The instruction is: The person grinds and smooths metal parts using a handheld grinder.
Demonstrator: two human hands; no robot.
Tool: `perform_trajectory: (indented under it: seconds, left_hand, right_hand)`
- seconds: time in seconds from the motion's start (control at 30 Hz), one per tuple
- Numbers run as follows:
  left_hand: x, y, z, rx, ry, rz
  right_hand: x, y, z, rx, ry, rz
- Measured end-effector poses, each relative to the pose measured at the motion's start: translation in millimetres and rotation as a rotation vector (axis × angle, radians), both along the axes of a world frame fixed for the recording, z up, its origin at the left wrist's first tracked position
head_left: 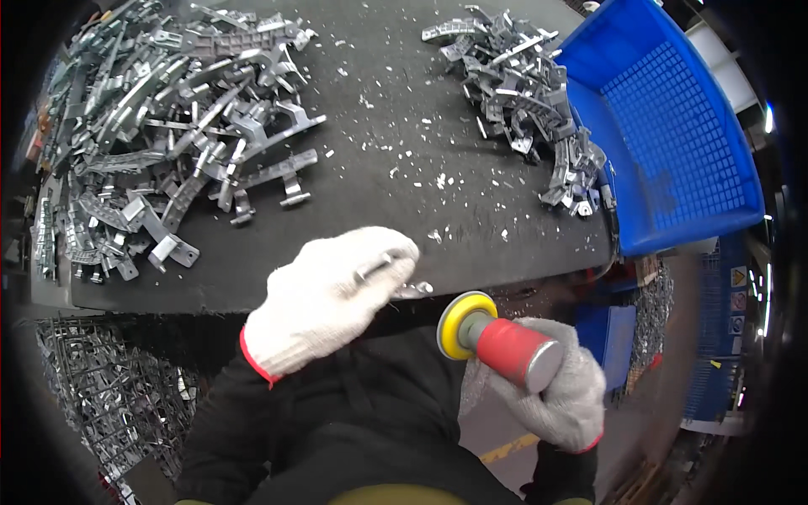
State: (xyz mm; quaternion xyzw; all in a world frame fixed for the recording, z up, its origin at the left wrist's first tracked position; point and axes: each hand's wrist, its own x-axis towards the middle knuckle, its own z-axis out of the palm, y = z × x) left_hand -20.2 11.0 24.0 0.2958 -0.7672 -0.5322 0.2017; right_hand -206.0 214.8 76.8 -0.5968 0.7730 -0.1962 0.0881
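Observation:
My left hand (324, 299), in a white knit glove with a red cuff, is closed around a small silver metal bracket (414, 290) at the table's near edge. Most of that bracket is hidden by the glove; its end pokes out past the fingers. To the right, my gloved right hand (574, 396) wraps round the red body of a small handheld disc sander (512, 349). The sander's round yellow pad faces left, toward the bracket but apart from it.
A large heap of silver metal brackets (194, 109) covers the left of the dark table (370, 185). Another pile of brackets (522, 93) lies at right, against a tipped blue plastic crate (673, 143). Metal chips are scattered between them. A wire basket of parts (118, 396) stands below left.

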Motion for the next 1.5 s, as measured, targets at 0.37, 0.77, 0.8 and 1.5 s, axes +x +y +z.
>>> perform_trajectory:
  seconds: [0.37, 0.77, 0.8, 1.5]
  left_hand:
    - [-5, -4, -32, 1.028, 0.638, 0.594]
    - [-3, 27, -19, 1.312, 0.423, 0.615]
    - [-3, 29, -12, 1.309, 0.352, 0.594]
    - [13, -159, 65, -0.896, -0.782, 0.204]
  right_hand:
    - [8, 16, -40, -0.167, -0.271, -0.196]
    - [22, -6, -15, -0.118, -0.274, 0.068]
    - [22, -4, -17, -0.117, -0.292, 0.052]
    - [-1, 39, -84, -0.235, -0.092, -0.269]
